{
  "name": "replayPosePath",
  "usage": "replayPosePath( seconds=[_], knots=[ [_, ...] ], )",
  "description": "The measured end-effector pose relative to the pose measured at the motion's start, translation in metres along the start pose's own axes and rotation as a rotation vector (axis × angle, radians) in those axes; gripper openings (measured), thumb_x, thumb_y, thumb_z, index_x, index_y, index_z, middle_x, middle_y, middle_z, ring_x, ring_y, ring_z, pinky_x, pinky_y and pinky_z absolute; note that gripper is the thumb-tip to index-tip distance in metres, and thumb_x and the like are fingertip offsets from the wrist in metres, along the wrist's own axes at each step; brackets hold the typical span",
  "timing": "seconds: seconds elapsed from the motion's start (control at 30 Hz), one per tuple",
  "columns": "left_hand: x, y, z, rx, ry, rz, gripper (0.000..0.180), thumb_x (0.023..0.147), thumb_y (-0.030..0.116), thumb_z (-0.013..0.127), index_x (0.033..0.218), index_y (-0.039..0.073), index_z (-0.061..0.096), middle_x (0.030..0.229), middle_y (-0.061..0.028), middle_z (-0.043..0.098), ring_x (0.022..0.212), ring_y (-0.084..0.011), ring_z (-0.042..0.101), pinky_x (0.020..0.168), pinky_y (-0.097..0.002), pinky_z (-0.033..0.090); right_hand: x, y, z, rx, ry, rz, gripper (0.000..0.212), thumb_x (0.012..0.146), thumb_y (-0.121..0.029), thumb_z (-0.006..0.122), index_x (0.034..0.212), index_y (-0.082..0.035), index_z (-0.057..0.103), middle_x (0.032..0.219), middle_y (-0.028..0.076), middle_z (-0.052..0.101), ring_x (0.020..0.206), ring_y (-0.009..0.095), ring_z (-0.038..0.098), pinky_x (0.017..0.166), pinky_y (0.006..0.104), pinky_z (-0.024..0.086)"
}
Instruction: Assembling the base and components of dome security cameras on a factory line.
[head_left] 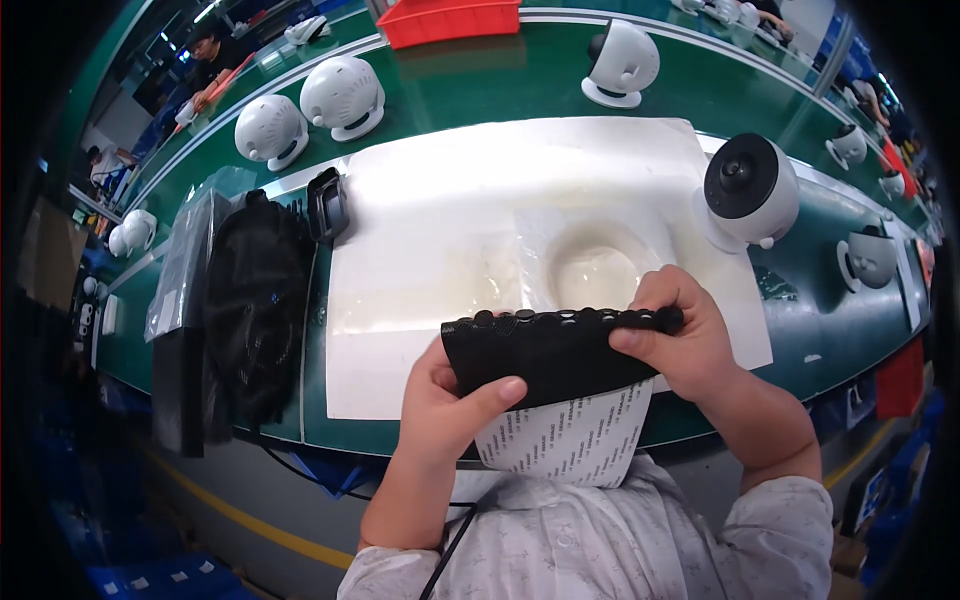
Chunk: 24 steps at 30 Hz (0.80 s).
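Both my hands hold a black die-cut sheet [550,362] over the near edge of the table. A row of round cut-outs runs along its folded upper edge, and a white printed backing paper [565,440] hangs below it toward my lap. My left hand [440,405] grips the sheet's left end, thumb on the near face and fingers behind. At the right end, my right hand [685,335] pinches the rolled edge between thumb and fingers. Beyond the sheet, a clear plastic piece with a round shape [595,270] lies on a white board [430,210].
A white round device with a black front [745,190] stands right of the board; similar white devices [343,97] stand farther back. Left lie a black mesh bag [258,300], clear plastic packaging [185,270] and a black plastic part [327,205]. A red bin [450,22] is at the back.
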<state>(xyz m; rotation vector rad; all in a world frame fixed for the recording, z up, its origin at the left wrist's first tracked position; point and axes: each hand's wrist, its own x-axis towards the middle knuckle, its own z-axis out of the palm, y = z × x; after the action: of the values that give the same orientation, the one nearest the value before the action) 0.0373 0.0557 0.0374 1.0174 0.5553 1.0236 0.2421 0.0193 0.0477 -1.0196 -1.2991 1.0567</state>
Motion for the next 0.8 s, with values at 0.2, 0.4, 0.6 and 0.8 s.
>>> replayPosePath(
  seconds=[0.2, 0.4, 0.6, 0.8],
  knots=[
    [-0.004, -0.009, -0.004, 0.130, 0.111, 0.104, 0.015, 0.074, -0.002, 0.059, 0.089, -0.002, 0.057, 0.084, -0.0037, 0.058, 0.077, -0.0087, 0.052, 0.070, -0.0208, 0.042, 0.021, -0.008, -0.023, -0.116, -0.242, 0.124, 0.026, 0.068, -0.010, 0.069, 0.086, -0.006, 0.052, 0.085, 0.001, 0.054, 0.076, 0.008, 0.049, 0.073, 0.0218, 0.037],
    [-0.013, -0.018, -0.006, 0.387, 0.237, 0.055, 0.008, 0.071, -0.001, 0.061, 0.078, -0.003, 0.059, 0.066, 0.0007, 0.054, 0.059, -0.0041, 0.045, 0.052, -0.0172, 0.036, 0.147, 0.046, -0.082, -0.707, 0.174, 0.086, 0.055, 0.082, -0.041, 0.045, 0.117, 0.001, 0.042, 0.119, 0.013, 0.044, 0.112, 0.021, 0.039, 0.093, 0.0317, 0.030],
    [-0.017, -0.013, -0.008, 0.409, 0.175, 0.011, 0.008, 0.072, -0.003, 0.057, 0.081, -0.003, 0.058, 0.064, 0.0001, 0.053, 0.059, -0.0044, 0.045, 0.053, -0.0175, 0.036, 0.224, 0.107, -0.116, -1.472, 0.523, 0.297, 0.054, 0.081, -0.045, 0.040, 0.117, -0.004, 0.042, 0.124, 0.013, 0.039, 0.115, 0.024, 0.036, 0.094, 0.0384, 0.027],
    [-0.020, -0.013, -0.015, 0.356, 0.137, -0.026, 0.009, 0.073, 0.000, 0.059, 0.081, -0.003, 0.058, 0.065, -0.0016, 0.055, 0.059, -0.0052, 0.047, 0.053, -0.0185, 0.038, 0.212, 0.098, -0.146, -1.719, 0.693, -0.057, 0.027, 0.075, -0.022, 0.055, 0.099, -0.009, 0.053, 0.098, 0.007, 0.051, 0.101, 0.022, 0.045, 0.082, 0.0400, 0.033]
  ],
)
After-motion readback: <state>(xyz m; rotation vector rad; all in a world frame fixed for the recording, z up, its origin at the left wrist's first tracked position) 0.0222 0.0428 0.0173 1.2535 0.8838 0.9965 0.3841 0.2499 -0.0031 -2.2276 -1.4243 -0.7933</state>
